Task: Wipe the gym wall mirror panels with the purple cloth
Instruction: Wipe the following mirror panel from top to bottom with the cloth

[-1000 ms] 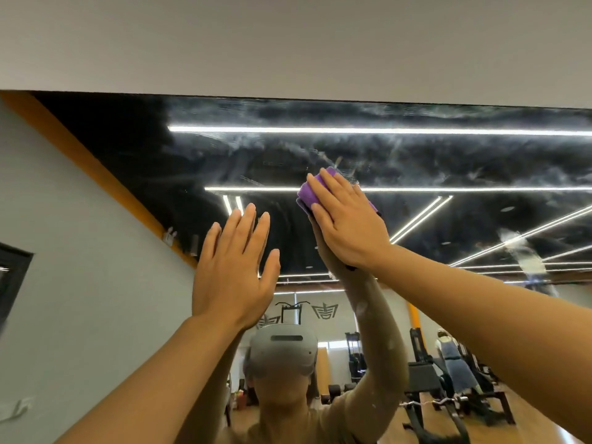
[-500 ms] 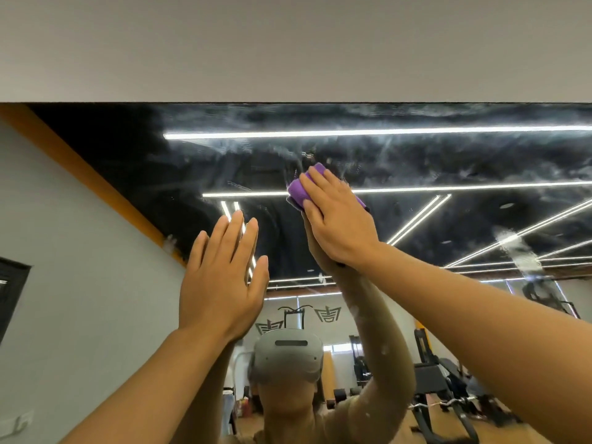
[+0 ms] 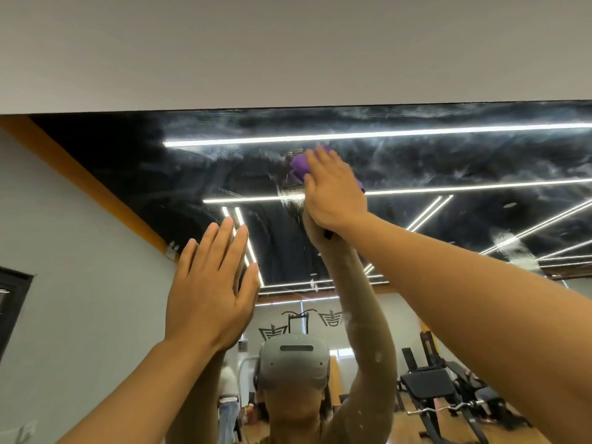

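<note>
Two bare hands are raised against the gym wall mirror (image 3: pixel 448 161). Nearest, the left hand (image 3: pixel 208 296) lies flat with fingers straight and together, holding nothing, well below the mirror's top edge. Higher and to its right, the right hand (image 3: pixel 333 190) presses the purple cloth (image 3: pixel 299 165) onto the glass with fairly straight fingers, not far beneath the top edge. Only a bunched purple lump shows past the fingertips, plus a sliver at the wrist side, so the cloth's long axis seems to run up-left under the palm, though most of it is hidden. Hazy streaks cover the glass to the right and along the top edge. Risks, as I judge them: the wadded cloth may smear rather than lift the film, and the braced left palm may leave fresh prints.
</note>
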A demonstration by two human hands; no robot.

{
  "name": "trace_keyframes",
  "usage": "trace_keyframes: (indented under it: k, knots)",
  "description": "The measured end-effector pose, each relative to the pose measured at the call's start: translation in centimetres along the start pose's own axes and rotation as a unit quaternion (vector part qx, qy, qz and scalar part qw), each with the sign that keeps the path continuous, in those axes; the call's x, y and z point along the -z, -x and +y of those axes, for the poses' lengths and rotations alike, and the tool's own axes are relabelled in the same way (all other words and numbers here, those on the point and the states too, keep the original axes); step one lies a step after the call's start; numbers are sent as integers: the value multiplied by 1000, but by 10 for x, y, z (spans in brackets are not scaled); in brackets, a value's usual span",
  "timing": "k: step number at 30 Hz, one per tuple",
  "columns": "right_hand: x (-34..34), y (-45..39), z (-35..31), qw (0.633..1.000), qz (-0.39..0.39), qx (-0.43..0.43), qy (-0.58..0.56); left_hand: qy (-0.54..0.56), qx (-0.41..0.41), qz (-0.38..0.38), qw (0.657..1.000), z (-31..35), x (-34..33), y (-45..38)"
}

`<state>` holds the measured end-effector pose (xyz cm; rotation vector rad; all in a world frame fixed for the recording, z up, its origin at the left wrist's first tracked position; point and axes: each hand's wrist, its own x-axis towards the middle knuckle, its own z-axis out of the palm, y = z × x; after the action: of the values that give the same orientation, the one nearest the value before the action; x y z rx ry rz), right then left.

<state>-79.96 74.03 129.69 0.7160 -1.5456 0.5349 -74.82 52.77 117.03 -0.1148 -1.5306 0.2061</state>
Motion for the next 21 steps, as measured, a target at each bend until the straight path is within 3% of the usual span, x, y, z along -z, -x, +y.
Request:
trace_keyframes:
  k: [6, 8, 12, 16, 21]
  knots:
    - [18, 7, 43, 988, 24, -151, 37, 0, 5, 2, 1000, 3, -3, 0]
    - [11, 8, 21, 989, 28, -141, 20, 1, 6, -1, 1000, 5, -2, -1]
    - [-10, 12, -34, 1000, -8, 1, -7, 6, 20, -6, 1000, 10, 1, -1]
    - [-5, 17, -25, 999, -20, 37, -11, 7, 20, 1, 1000, 11, 4, 0]
    - [27, 23, 56, 993, 32, -107, 29, -13, 58, -2, 998, 27, 7, -3]
